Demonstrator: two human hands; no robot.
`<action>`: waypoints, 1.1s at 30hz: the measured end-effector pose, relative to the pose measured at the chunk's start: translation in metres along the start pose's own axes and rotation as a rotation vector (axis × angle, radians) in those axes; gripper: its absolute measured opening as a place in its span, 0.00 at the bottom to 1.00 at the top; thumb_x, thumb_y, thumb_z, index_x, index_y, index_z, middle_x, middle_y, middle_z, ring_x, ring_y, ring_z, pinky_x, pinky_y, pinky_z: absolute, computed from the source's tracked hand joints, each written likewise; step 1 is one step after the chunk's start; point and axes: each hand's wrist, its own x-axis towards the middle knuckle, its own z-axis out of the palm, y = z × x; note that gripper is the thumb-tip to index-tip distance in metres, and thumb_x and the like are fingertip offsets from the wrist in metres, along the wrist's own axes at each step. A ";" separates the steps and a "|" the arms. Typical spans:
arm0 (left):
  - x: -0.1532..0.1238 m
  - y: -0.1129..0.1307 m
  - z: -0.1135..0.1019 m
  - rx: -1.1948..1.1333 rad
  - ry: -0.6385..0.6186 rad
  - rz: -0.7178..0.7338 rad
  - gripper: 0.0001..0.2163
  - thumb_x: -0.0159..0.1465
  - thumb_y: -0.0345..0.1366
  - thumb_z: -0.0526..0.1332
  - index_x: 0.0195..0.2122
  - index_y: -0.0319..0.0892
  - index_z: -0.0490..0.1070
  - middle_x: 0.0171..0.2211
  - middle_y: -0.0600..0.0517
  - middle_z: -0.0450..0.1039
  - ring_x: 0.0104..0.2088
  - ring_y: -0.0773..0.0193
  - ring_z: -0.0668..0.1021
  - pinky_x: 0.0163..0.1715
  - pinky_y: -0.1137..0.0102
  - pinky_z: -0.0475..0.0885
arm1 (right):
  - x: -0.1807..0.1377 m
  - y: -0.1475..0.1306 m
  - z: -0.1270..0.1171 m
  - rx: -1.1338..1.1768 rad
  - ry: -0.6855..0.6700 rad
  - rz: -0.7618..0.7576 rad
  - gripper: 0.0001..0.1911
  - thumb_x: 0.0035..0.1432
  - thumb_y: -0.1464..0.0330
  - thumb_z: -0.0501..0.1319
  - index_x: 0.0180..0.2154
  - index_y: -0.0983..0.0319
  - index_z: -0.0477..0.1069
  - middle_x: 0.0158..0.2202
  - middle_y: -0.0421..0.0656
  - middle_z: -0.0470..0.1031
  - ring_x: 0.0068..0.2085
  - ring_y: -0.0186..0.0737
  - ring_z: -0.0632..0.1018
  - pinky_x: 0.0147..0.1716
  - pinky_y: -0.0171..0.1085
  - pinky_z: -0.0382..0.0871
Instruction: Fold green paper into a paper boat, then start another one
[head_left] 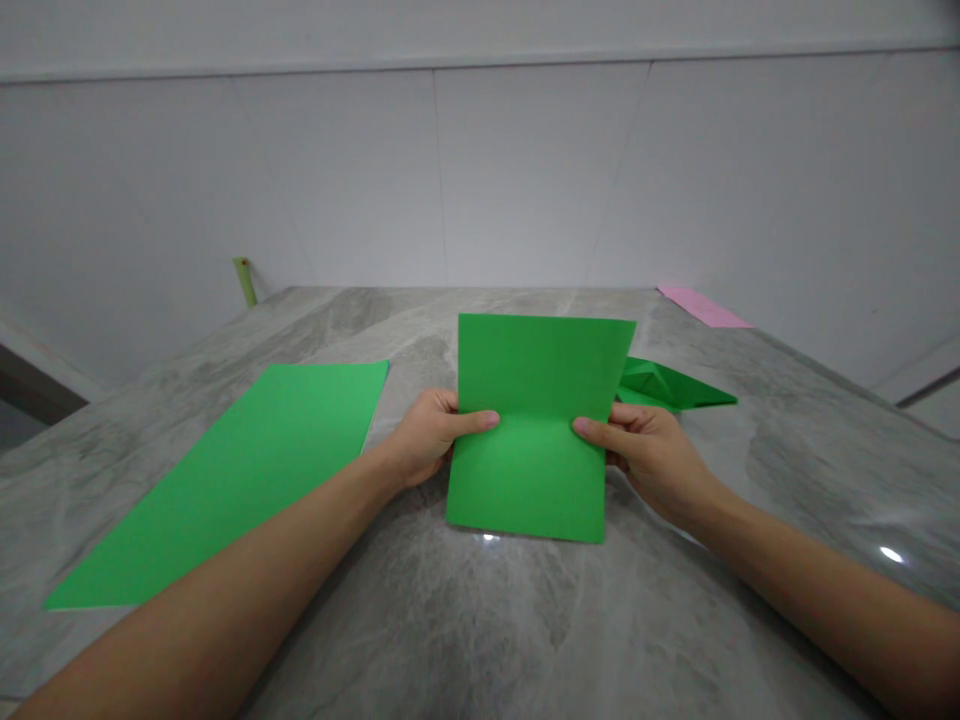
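A green paper sheet [536, 400] is held above the grey marble table [465, 620], bent along a crosswise fold so its upper half stands up. My left hand [427, 437] pinches its left edge, thumb on the front and fingers behind. My right hand [649, 450] pinches its right edge the same way. Both thumbs lie along the fold line.
A flat green sheet [240, 470] lies on the table to the left. A folded green paper shape [671, 385] rests behind my right hand. A pink sheet [705, 307] lies at the far right by the white wall. A small green object [245, 280] leans at the far left corner.
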 end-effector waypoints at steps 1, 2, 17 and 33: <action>0.000 0.000 0.000 -0.002 0.000 0.000 0.14 0.49 0.35 0.75 0.37 0.36 0.81 0.35 0.44 0.83 0.34 0.55 0.82 0.42 0.61 0.76 | 0.000 0.000 0.000 -0.004 -0.001 -0.004 0.12 0.45 0.60 0.74 0.32 0.58 0.82 0.33 0.44 0.84 0.32 0.43 0.82 0.34 0.40 0.78; 0.000 0.000 0.000 -0.006 -0.001 -0.002 0.14 0.49 0.35 0.75 0.37 0.36 0.81 0.35 0.44 0.83 0.34 0.55 0.82 0.42 0.60 0.76 | 0.000 0.000 -0.001 -0.007 0.000 -0.007 0.12 0.45 0.60 0.74 0.32 0.58 0.82 0.33 0.45 0.84 0.32 0.43 0.82 0.34 0.40 0.78; -0.003 0.001 0.001 -0.021 -0.033 -0.002 0.16 0.51 0.34 0.75 0.40 0.37 0.81 0.38 0.43 0.83 0.38 0.52 0.83 0.46 0.57 0.75 | 0.001 0.004 -0.004 -0.036 0.004 -0.060 0.09 0.47 0.60 0.74 0.31 0.57 0.82 0.30 0.43 0.83 0.30 0.43 0.81 0.31 0.40 0.75; -0.004 0.014 0.005 -0.046 -0.007 0.083 0.06 0.44 0.31 0.75 0.21 0.39 0.79 0.45 0.45 0.81 0.40 0.50 0.82 0.36 0.63 0.77 | -0.005 -0.012 0.003 -0.107 0.046 -0.093 0.06 0.41 0.65 0.72 0.27 0.52 0.84 0.28 0.42 0.83 0.29 0.44 0.81 0.27 0.38 0.75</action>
